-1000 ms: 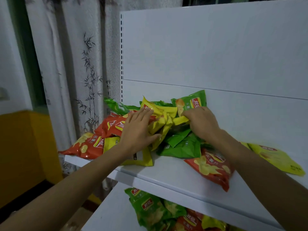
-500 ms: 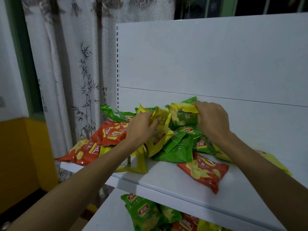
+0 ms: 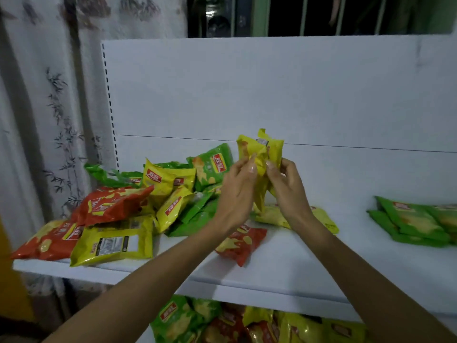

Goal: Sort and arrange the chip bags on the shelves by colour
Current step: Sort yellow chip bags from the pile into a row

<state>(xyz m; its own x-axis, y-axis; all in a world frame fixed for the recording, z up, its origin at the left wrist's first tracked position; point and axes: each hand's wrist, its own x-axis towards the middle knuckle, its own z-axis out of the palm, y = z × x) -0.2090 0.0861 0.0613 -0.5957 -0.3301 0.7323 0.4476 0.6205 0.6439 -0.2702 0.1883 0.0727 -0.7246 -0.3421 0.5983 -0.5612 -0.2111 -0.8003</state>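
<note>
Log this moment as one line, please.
phase: sorting | left hand: pinches yellow chip bag | right hand: pinches same bag | bag: held above shelf | green chip bags: stacked at right

I hold a crumpled yellow bag [image 3: 262, 154] upright above the upper shelf [image 3: 296, 268], just right of the frame's centre, pinched between my left hand [image 3: 237, 194] and right hand [image 3: 289, 191]. Left of it lies a mixed heap: a leaning green bag [image 3: 212, 167] against the back panel, tilted yellow bags [image 3: 170, 194], red bags [image 3: 111, 204] at far left, and a face-down yellow bag [image 3: 113, 241] at the front edge. A lone red bag [image 3: 239, 243] lies below my left wrist and a flat yellow bag [image 3: 324, 219] below my right. Stacked green bags [image 3: 410, 224] sit at the right edge. The lower-shelf bags [image 3: 222, 323] seem jumbled in all three colours.
</note>
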